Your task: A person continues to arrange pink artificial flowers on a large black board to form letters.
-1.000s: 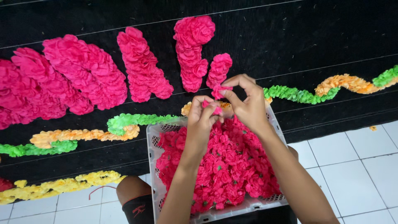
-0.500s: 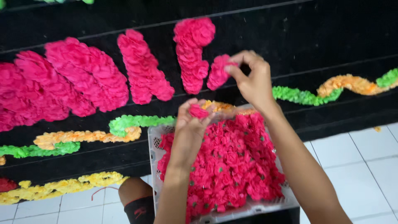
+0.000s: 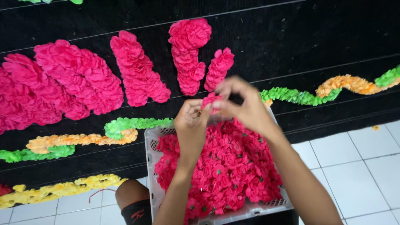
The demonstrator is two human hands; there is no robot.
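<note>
A: What's around the hands?

B: Black felt-like board [image 3: 316, 37] fills the top. Fat pink crepe-paper flower strokes [image 3: 137, 68] at 10 to 12 o'clock, a wavy green and orange paper garland [image 3: 333, 88] running 9 to 3, a yellow paper strip [image 3: 58, 191] at 8. White tiled floor [image 3: 358, 158] at 4. A knee at 7.

A: Anything in the way?

B: White perforated plastic crate [image 3: 151, 166], heaped with crumpled pink paper flowers [image 3: 229, 171], sits under both forearms and covers the board's lower edge.

A: Hands?

B: Both meet at centre, above the crate's far rim. Left hand [image 3: 192, 125] fingers curled, right hand [image 3: 246, 106] blurred, fingers bent; together they pinch one small pink ruffled paper flower [image 3: 211, 101], just below the short pink stroke.
</note>
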